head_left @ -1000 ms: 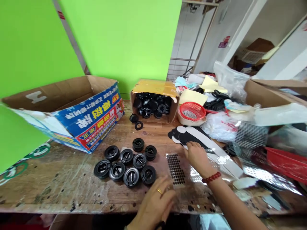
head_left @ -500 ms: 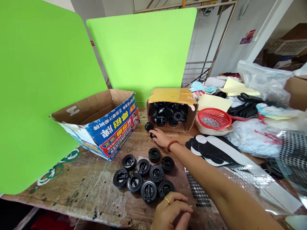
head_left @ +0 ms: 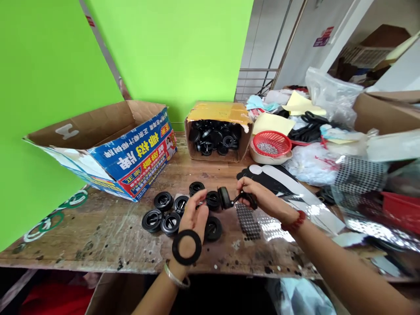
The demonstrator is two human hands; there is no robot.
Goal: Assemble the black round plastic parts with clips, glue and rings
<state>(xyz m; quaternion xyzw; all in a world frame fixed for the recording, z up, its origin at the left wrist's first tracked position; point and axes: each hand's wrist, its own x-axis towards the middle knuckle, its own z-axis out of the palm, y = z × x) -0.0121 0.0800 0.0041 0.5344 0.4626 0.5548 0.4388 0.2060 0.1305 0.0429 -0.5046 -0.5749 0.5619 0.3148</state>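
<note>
My right hand [head_left: 252, 195] pinches a black round plastic cap [head_left: 225, 197] by a narrow piece on its right, holding it above the table. Another dark rounded part, partly covered by the fingers, shows under that hand. To its left, my left hand [head_left: 194, 214] has stretched fingers and grips nothing that I can see. A flat black ring [head_left: 187, 247] lies over the left wrist, above a metal bangle. Around the left hand sit several similar black caps, including one [head_left: 163, 201] with a bar across its middle; the hand hides some of them.
Behind the hands, a tipped carton [head_left: 219, 112] holds many black parts. A large blue-printed box [head_left: 138, 153] stands left. A red basket [head_left: 278, 144] of small pieces is at right, near black and white cutouts [head_left: 278, 170] and plastic bags. Green panels [head_left: 170, 52] rise behind.
My right hand has come back from beside the carton and now holds a black cap. My left hand has moved left over the caps, its wrist ring now visible. The view has shifted.
</note>
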